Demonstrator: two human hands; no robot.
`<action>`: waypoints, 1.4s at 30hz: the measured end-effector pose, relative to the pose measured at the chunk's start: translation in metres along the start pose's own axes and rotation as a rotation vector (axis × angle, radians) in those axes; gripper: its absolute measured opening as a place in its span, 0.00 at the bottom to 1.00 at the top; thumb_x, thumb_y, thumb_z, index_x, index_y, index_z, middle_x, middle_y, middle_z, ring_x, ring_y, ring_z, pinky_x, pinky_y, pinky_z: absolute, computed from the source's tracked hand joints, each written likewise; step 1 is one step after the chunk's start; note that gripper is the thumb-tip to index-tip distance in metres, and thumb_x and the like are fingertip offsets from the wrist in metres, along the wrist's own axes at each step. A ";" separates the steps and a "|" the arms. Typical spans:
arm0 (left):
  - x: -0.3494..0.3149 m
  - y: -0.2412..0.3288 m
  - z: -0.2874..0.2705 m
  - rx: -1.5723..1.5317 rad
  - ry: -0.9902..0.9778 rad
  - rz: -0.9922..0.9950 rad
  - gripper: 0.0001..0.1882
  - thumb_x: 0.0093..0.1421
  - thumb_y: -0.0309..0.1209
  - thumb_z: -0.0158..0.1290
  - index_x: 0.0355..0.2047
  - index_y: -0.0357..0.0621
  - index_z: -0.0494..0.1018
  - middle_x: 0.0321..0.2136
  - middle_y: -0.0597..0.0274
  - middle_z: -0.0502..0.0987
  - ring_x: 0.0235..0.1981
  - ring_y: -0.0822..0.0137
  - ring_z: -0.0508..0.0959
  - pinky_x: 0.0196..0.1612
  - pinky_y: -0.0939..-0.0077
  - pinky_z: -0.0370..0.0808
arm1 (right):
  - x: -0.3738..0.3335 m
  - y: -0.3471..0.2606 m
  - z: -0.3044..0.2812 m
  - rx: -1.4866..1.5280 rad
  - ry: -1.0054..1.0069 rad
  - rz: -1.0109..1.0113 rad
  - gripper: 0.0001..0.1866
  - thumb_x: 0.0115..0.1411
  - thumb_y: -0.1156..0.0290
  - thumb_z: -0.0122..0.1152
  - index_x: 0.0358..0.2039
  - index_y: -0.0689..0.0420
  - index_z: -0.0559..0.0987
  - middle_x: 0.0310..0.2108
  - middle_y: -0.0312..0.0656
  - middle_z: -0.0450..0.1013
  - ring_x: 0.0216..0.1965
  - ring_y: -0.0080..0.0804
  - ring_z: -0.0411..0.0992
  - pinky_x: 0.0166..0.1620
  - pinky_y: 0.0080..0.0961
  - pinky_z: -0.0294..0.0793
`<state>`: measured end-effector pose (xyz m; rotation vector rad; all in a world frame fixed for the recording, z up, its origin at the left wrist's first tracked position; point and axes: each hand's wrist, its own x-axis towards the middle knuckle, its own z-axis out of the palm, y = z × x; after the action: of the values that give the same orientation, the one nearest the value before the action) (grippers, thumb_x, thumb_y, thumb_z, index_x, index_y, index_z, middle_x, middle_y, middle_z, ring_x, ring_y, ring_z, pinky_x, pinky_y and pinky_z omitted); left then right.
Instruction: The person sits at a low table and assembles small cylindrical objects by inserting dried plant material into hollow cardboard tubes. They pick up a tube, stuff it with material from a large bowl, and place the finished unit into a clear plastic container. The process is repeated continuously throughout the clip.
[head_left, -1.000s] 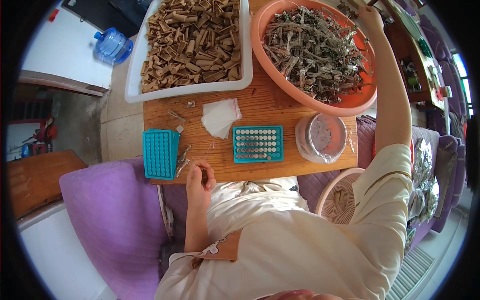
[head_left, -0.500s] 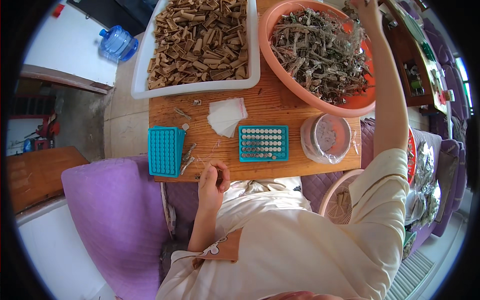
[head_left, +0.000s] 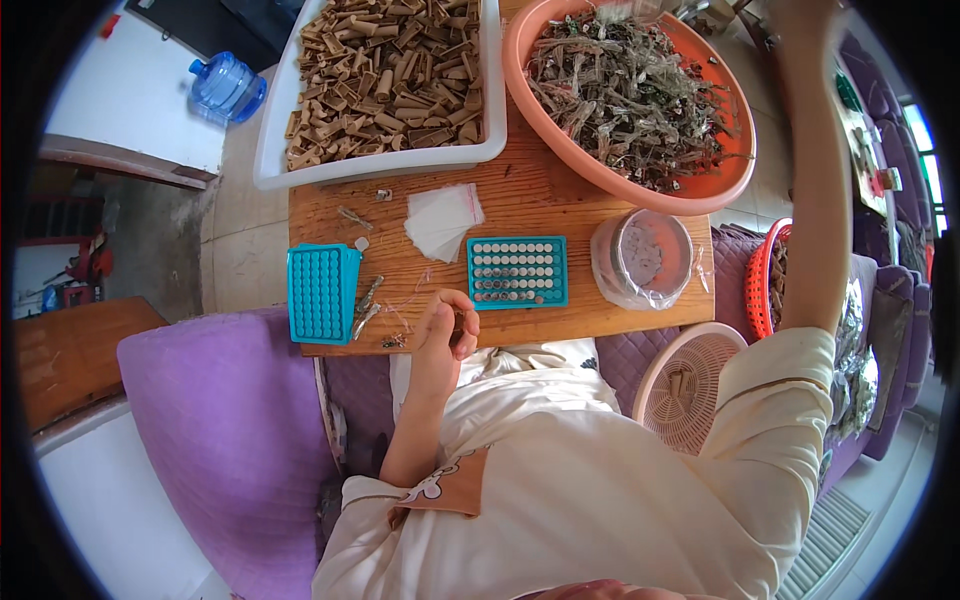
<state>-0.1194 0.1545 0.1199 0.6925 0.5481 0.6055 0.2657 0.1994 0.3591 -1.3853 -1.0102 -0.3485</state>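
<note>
My left hand [head_left: 447, 332] is just off the table's near edge, its fingers curled toward the thumb; whether anything is pinched in them I cannot make out. Beyond it lies a teal tray [head_left: 517, 300] with rows of round silvery button cells. Left of it is a stack of teal trays [head_left: 322, 295], with thin clear-wrapped pieces [head_left: 366, 308] beside the stack. My right forearm [head_left: 815, 200] stretches far up past the orange basin [head_left: 735, 195], which is heaped with wrapped small parts [head_left: 630, 105]. The right hand itself is beyond the top edge.
A white tub [head_left: 400, 165] of brown half-tube pieces stands at the back left. Clear plastic bags [head_left: 440, 222] lie mid-table. A bag-lined round container [head_left: 655, 262] stands at the right. Beside the table are a pink basket [head_left: 690, 385] and a red basket [head_left: 760, 285].
My right arm has swung outward to the right and its hand has left the picture. My left hand has shifted slightly up and right. The whole view has moved a little.
</note>
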 end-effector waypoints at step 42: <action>-0.037 -0.011 -0.021 0.001 0.041 -0.075 0.14 0.61 0.40 0.37 0.35 0.42 0.63 0.19 0.64 0.66 0.13 0.81 0.55 0.15 0.90 0.52 | -0.118 0.055 -0.015 0.491 -0.655 0.609 0.11 0.60 0.70 0.45 0.40 0.62 0.64 0.30 0.34 0.64 0.31 0.17 0.64 0.43 0.15 0.66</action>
<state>-0.1552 0.1318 0.1087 0.6591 0.6100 0.5504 0.2454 0.1572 0.2370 -1.2861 -1.0315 0.8039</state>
